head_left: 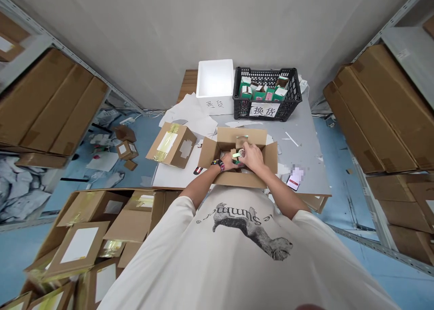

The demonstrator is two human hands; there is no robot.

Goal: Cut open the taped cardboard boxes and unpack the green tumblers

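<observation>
An open cardboard box with its flaps spread stands on the table in front of me. Inside its opening, my left hand, with a patterned wristband, curls around a small box with brown and light green parts. My right hand reaches in from the right, its fingers closed on a small round-topped container at the small box's opening. Both hands partly cover these items, so the container's exact kind is unclear. The bottom of the cardboard box is mostly hidden.
A taped carton sits left of the open box. Behind are a white foam bin and a black crate of small green boxes. A phone lies at right. A large carton of parcels stands lower left; shelves flank both sides.
</observation>
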